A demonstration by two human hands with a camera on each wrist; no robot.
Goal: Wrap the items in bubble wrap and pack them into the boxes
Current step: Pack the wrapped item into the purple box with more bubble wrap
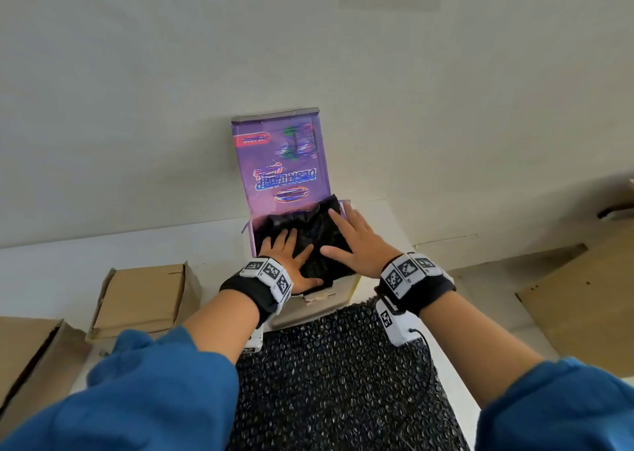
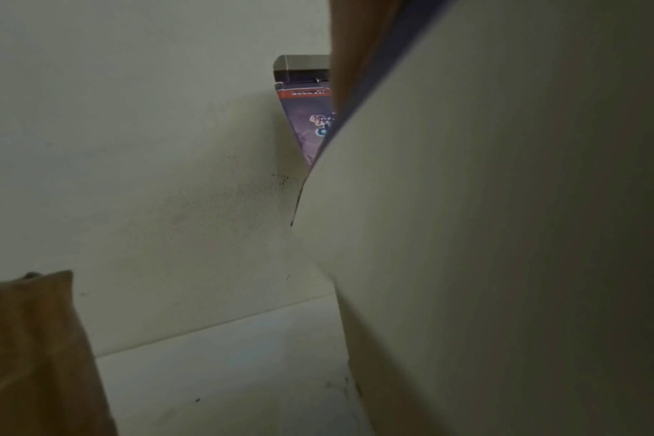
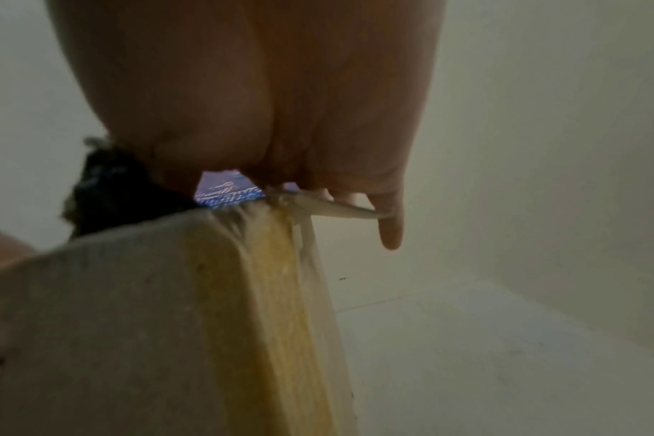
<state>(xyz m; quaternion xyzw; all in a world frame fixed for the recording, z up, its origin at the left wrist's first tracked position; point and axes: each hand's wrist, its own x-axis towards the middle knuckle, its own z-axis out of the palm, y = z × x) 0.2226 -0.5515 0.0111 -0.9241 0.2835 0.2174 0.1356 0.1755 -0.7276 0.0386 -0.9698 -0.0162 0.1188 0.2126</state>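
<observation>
A purple desk-lamp box (image 1: 339,296) stands open on the white table, its printed lid (image 1: 281,165) leaning back against the wall. Inside lies a bundle in black bubble wrap (image 1: 314,241). My left hand (image 1: 291,255) presses flat on the bundle's left side, fingers spread. My right hand (image 1: 353,237) lies flat on its right side, fingertips near the box's far right corner. In the right wrist view the palm (image 3: 280,103) sits over the box's wall (image 3: 131,324), with black wrap (image 3: 105,188) poking out. The left wrist view shows mostly the box's side (image 2: 504,236) and a strip of the lid (image 2: 307,118).
A sheet of black bubble wrap (image 1: 336,382) covers the table in front of the box. A closed brown carton (image 1: 144,299) sits to the left, another (image 1: 31,364) at the left edge. Flat cardboard (image 1: 583,299) lies on the right. The wall is close behind.
</observation>
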